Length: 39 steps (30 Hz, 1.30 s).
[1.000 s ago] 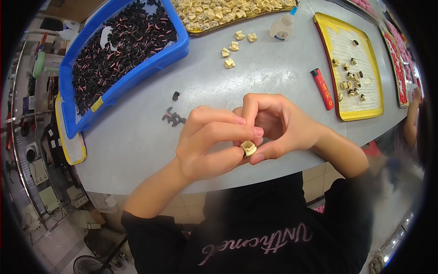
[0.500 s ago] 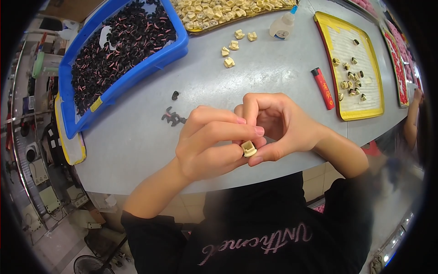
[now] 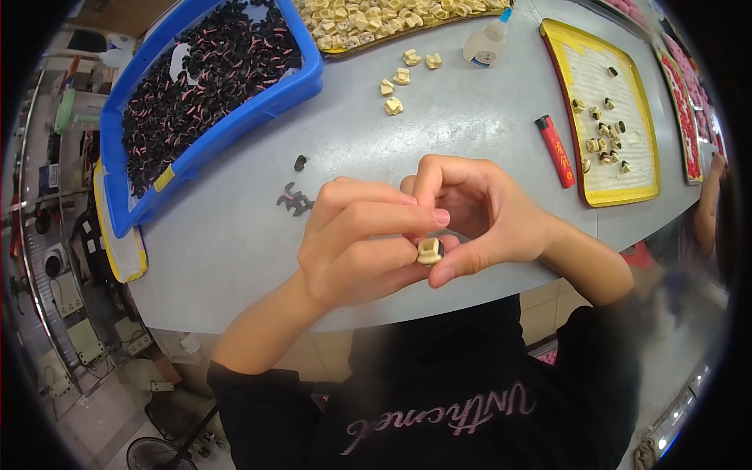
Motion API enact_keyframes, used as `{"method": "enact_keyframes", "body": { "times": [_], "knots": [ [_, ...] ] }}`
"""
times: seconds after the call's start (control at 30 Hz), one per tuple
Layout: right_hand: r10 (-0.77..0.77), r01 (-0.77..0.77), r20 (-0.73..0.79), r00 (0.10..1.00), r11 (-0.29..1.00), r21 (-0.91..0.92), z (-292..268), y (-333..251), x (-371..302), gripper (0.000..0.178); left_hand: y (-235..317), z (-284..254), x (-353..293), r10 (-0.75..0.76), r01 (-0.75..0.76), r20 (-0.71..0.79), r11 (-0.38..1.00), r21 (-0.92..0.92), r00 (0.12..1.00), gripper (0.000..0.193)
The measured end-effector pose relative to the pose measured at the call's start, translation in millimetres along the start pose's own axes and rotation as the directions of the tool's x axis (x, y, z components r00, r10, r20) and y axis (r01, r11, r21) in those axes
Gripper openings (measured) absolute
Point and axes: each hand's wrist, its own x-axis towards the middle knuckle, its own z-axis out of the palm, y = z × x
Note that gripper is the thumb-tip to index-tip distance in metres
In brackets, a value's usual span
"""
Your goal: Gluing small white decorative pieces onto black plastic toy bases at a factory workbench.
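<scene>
A small cream-coloured hollow plastic piece (image 3: 428, 251) sits between the fingertips of both hands above the near part of the table. Along its right side shows a small black part (image 3: 440, 249). My left hand (image 3: 352, 247) is closed, its fingers gripping the piece from the left. From the other side my right hand (image 3: 497, 211) curls round, thumb and fingertips meeting at the black part. The fingers hide some of both parts. Left of the hands lie loose black pieces (image 3: 294, 200) and a single black bit (image 3: 300, 163).
A blue tub (image 3: 235, 121) of black and pink parts stands at far left. Behind are a tray of cream pieces (image 3: 368, 19), several loose cream pieces (image 3: 394, 106) and a bottle (image 3: 486, 43). At right lie a red lighter-shaped object (image 3: 555, 153) and a yellow-rimmed tray (image 3: 654, 168) holding assembled pieces.
The cream piece has turned between the fingertips, and the black part now shows on its right side. My left hand has shifted slightly left; my right hand stays almost in place.
</scene>
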Motion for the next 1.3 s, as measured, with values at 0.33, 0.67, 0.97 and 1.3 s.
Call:
{"method": "enact_keyframes", "body": {
  "times": [0.33,0.67,0.97,1.3],
  "knots": [
    [-0.002,0.007,-0.073,0.997,0.998,0.063,-2.3,-7.7,-1.6,0.028,-3.8,-2.7,4.5,-0.004,0.01,-0.07,0.996,0.086,0.998,0.045],
    [0.094,-0.093,-0.095,0.991,0.996,0.008,-3.2,-7.4,-1.1,0.028,-7.2,-6.4,5.6,-0.028,0.027,0.006,0.994,0.106,1.0,0.05],
    [0.096,-0.089,-0.088,0.991,0.992,0.087,-8.7,-7.7,0.7,0.034,-8.2,-7.9,7.3,-0.132,0.13,0.069,0.991,0.034,0.989,0.039],
    [0.111,-0.104,-0.095,0.989,0.992,0.078,-11.0,-3.4,-0.4,0.036,-6.2,-5.4,4.1,-0.245,0.247,0.039,0.966,-0.081,0.969,0.032]
  ]
}}
